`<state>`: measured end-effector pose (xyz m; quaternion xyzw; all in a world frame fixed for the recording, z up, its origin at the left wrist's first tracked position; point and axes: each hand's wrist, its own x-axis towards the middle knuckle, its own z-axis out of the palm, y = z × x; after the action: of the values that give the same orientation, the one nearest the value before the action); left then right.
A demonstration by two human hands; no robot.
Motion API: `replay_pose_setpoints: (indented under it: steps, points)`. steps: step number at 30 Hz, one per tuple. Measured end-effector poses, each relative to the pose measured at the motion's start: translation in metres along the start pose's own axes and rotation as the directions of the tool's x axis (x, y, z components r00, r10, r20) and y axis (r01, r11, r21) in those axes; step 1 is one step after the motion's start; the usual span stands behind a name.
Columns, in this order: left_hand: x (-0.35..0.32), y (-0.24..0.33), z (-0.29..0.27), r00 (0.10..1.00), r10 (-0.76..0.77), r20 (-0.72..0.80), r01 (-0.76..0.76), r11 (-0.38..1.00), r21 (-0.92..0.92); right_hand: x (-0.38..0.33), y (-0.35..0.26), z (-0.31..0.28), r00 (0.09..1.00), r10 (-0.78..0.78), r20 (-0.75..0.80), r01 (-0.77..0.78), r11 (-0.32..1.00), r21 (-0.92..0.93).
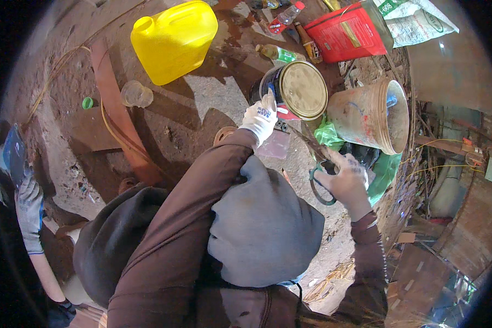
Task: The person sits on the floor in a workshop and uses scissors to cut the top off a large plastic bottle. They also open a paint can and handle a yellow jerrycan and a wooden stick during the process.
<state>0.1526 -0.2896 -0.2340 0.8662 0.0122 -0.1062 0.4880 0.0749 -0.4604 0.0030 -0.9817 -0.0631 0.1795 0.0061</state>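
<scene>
Spreading beneath everything is brown dirt ground (164, 139), where a bright yellow plastic jug (175, 44) sits at upper left. Next in size, a grimy whitish plastic bucket (361, 117) turns its open mouth toward the right. Just beside it, a dark round metal can with a dull gold lid (303, 90) lies ahead of the person's knees. The white-gloved left hand (260, 119) touches the can's side; whether its fingers grip, I cannot tell. The right hand (344, 177) has its fingers curled around dark-green-handled metal scissors (314, 188), their blades pointing toward the can.
</scene>
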Motion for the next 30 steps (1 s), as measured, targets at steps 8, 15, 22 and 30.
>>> replay_pose_setpoints:
  steps: [8, 15, 22, 30]
  points:
    - [-0.002, 0.002, 0.004, 0.994, -0.113, 0.008, 0.113, 0.993, -0.022, 0.013, -0.007, -0.018, 0.959, -0.27, -0.083, 0.261, 0.96, -0.1]
    - [-0.004, -0.019, 0.001, 0.996, -0.069, 0.049, 0.074, 0.993, -0.09, 0.008, -0.025, 0.03, 0.984, -0.117, -0.134, 0.14, 0.973, 0.181]
    - [-0.001, -0.011, -0.004, 0.986, -0.036, 0.165, 0.019, 0.995, 0.103, -0.011, -0.023, 0.138, 0.958, 0.257, -0.129, -0.2, 0.918, 0.343]
    - [0.003, -0.051, -0.031, 0.919, 0.347, -0.187, -0.353, 0.936, -0.001, 0.008, -0.042, 0.237, 0.936, 0.327, -0.134, 0.144, -0.004, 0.99]
